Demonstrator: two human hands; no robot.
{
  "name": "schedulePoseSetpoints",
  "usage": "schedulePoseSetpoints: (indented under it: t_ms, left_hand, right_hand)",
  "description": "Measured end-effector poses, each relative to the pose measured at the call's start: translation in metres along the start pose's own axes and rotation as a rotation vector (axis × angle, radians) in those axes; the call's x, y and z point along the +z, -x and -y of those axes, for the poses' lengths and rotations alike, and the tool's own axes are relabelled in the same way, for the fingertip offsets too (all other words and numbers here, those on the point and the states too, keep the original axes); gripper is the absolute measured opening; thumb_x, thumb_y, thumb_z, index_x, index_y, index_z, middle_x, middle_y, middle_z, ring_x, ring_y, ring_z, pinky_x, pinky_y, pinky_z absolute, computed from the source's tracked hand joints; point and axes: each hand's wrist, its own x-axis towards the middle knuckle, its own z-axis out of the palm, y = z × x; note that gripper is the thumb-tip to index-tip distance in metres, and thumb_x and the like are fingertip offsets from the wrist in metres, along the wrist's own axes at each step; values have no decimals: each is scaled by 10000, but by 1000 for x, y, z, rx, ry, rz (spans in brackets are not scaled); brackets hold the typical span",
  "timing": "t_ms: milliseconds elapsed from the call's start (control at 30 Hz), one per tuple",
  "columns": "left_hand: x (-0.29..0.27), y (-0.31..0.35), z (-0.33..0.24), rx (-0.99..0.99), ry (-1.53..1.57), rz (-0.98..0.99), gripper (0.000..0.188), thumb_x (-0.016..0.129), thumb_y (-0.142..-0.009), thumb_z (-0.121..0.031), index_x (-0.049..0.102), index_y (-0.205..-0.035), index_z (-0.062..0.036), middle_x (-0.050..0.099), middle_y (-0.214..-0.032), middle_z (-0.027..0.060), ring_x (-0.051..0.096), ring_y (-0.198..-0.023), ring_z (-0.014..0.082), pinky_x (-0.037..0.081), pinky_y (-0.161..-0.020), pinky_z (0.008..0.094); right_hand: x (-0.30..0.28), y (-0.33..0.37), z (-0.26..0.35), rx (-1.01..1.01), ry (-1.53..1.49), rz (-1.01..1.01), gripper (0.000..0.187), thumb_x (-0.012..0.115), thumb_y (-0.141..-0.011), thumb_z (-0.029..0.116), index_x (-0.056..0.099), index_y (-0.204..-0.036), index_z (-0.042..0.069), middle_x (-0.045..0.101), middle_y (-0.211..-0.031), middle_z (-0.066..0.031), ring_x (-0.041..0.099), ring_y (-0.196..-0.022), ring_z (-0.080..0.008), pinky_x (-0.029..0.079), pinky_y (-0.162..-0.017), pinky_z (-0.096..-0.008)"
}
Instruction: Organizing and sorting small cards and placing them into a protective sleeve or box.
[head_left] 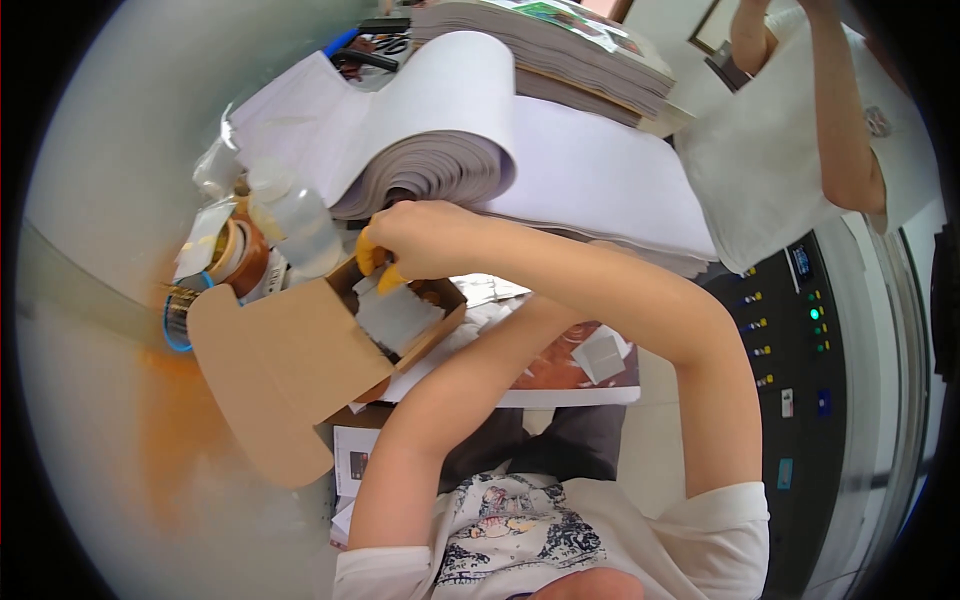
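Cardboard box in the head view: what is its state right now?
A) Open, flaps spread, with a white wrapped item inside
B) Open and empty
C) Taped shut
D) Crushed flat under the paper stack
A: the brown cardboard box has its flaps spread wide, and a white wrapped item sits in its opening just below the hand that grips a yellow-handled tool.

My single head-worn fisheye looks steeply down, close over the open brown cardboard box (320,350); the tall curled stack of white paper sheets (450,130) fills the upper frame; edges bend toward the rim.
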Motion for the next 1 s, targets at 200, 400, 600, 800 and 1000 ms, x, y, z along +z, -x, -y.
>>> schedulePoseSetpoints:
  t_ms: [200,400,600,800,1000]
  left_hand:
    - [18,-9,-1,-51,84,-8,305,653,-723,-278,608,-967,-100,626,-954,91,570,-877,287,448,-770,391]
    - [16,-11,-3,-67,163,-89,327,685,-694,-297,631,-935,-83,639,-930,125,577,-844,312,448,-740,409]
    - [12,-6,-6,-6,135,-161,236,613,-739,-265,609,-908,-99,631,-862,92,593,-790,283,465,-694,379]
    - [46,-17,5,134,-14,-121,140,530,-797,-213,574,-896,-124,617,-817,48,609,-741,237,475,-618,347]
    - [25,-19,-10,171,-39,-76,162,536,-792,-217,565,-913,-114,615,-776,45,621,-742,229,472,-583,356]
  right_hand:
    - [-8,11,1,2,-1,9,271,717,-712,166,657,-959,72,635,-925,-101,609,-893,-279,478,-748,-382]
    - [-9,5,6,80,-5,29,280,717,-706,148,661,-965,58,596,-931,-99,596,-865,-260,476,-729,-356]
    - [-3,6,5,54,6,-50,256,707,-706,139,658,-941,48,587,-891,-90,596,-803,-241,477,-692,-348]
    - [9,8,3,7,118,-227,222,679,-742,105,651,-956,52,570,-860,-122,590,-765,-274,479,-693,-354]
    - [2,18,20,59,59,-143,217,691,-739,122,647,-934,39,576,-856,-119,600,-758,-255,484,-693,-346]
